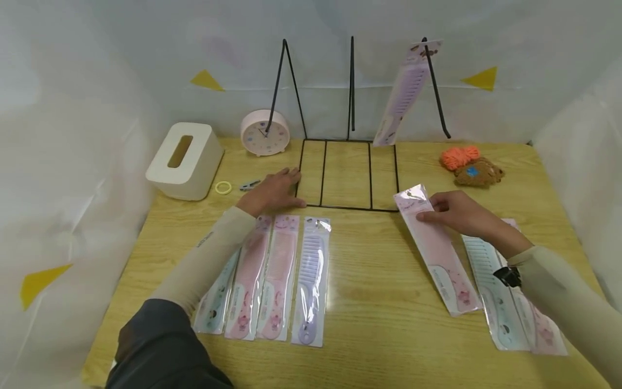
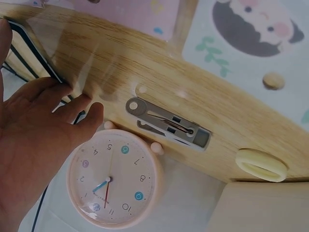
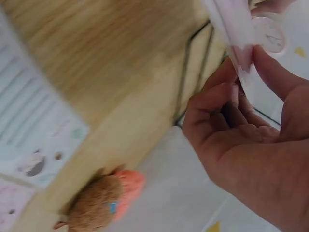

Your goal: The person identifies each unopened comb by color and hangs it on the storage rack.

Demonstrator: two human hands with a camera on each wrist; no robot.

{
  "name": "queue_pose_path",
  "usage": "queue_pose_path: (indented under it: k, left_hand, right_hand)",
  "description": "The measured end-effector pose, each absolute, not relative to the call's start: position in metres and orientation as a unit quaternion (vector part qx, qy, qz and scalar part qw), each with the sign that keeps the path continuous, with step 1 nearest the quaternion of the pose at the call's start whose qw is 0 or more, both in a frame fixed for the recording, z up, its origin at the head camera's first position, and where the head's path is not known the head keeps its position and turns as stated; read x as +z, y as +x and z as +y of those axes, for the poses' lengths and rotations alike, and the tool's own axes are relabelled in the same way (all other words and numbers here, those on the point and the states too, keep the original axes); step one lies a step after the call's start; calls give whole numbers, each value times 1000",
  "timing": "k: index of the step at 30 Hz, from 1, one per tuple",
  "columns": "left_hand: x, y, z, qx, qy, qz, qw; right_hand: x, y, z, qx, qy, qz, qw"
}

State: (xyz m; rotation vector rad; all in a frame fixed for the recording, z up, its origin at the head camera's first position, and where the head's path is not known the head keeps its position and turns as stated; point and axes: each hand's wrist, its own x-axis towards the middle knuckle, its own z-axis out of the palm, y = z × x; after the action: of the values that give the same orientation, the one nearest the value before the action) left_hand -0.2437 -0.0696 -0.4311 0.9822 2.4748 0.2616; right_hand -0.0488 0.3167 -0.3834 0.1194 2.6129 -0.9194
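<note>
My right hand [image 1: 459, 213] pinches the upper part of a pink packaged comb [image 1: 444, 265] between thumb and fingers, tilted over the table's right side. In the right wrist view the thumb lies along the package's [image 3: 236, 29] face. My left hand [image 1: 277, 192], fingers spread, rests at the left edge of a black wire rack [image 1: 347, 208]. A purple packaged comb [image 1: 405, 94] hangs from the rack's right hook. Before the left hand lie a purple packaged comb [image 1: 311, 275], two pink ones and a partly covered green one [image 1: 214, 305].
Under the right forearm lie a green packaged comb [image 1: 495, 297] and a pink package [image 1: 544, 329]. Behind them sit orange yarn [image 1: 459, 156] and a brown plush [image 1: 478, 173]. Leftward are a clock [image 1: 264, 132], tissue box [image 1: 187, 162], yellow ring [image 1: 223, 187] and grey clip [image 2: 169, 123].
</note>
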Motion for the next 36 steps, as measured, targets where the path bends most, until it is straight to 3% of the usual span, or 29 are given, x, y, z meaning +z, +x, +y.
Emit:
queue_pose_path:
  k: [8, 18, 24, 36]
  left_hand:
    - [-434, -244, -64, 99, 356, 900, 233]
    - [-440, -240, -64, 103, 355, 897, 242]
    - [-442, -239, -64, 101, 357, 899, 234]
    - [-441, -237, -65, 90, 369, 899, 218]
  right_hand:
    - [-341, -49, 272, -384, -31, 918, 90]
    - [-294, -53, 209, -446, -57, 892, -39]
    - [-280, -64, 195, -459, -29, 886, -53]
    - [-289, -79, 190, -468, -25, 881, -68]
